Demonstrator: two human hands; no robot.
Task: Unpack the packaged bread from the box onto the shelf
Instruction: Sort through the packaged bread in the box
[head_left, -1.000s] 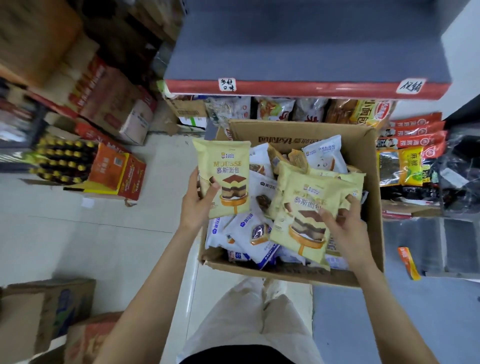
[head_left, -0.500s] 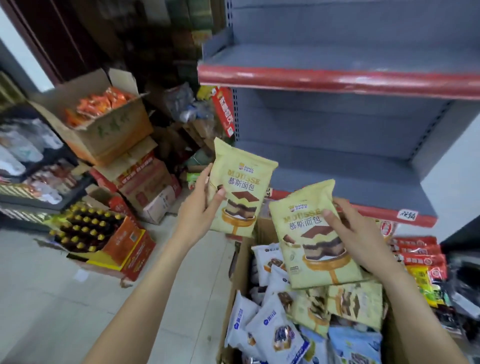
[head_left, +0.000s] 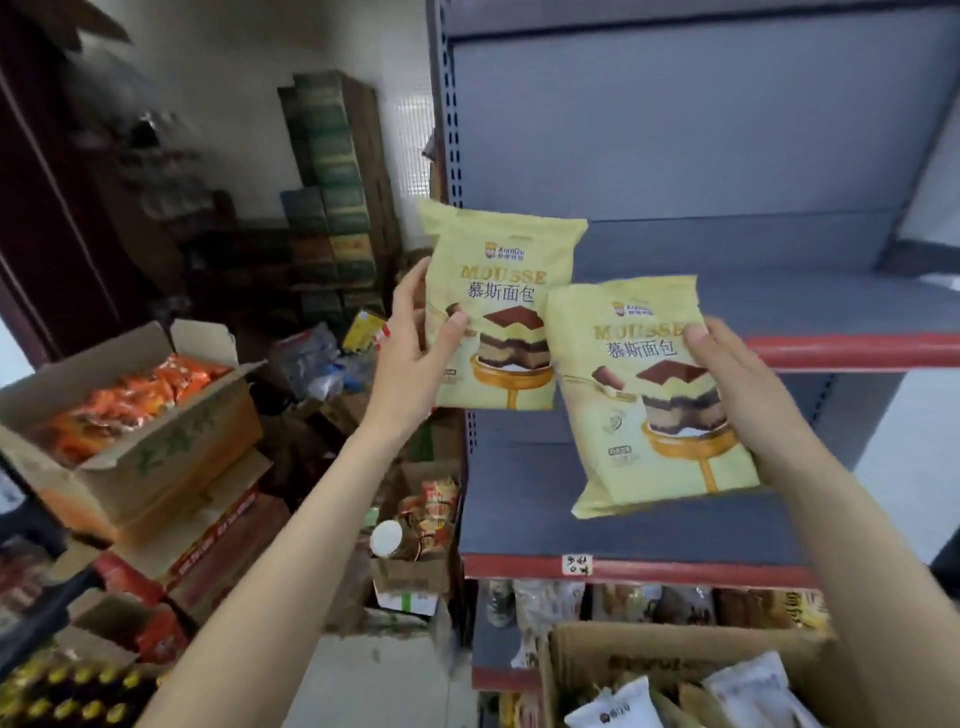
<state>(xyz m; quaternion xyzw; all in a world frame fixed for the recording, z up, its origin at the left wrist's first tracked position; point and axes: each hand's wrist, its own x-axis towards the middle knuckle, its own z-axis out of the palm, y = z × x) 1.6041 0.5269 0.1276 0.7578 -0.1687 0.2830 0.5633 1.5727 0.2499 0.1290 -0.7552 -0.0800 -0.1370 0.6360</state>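
Two pale-yellow plastic mousse bread packets, left packet and right packet, gripped upright in left hand and right hand, fronts outward, raised before grey metal shelf; likely for label-forward placement.

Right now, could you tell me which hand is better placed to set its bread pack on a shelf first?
Probably the right hand: its pack hangs in front of the bare shelf, while the left hand holds its pack by the shelf's left upright.

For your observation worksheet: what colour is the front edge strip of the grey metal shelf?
Red front edge strip, seen best in the head view.
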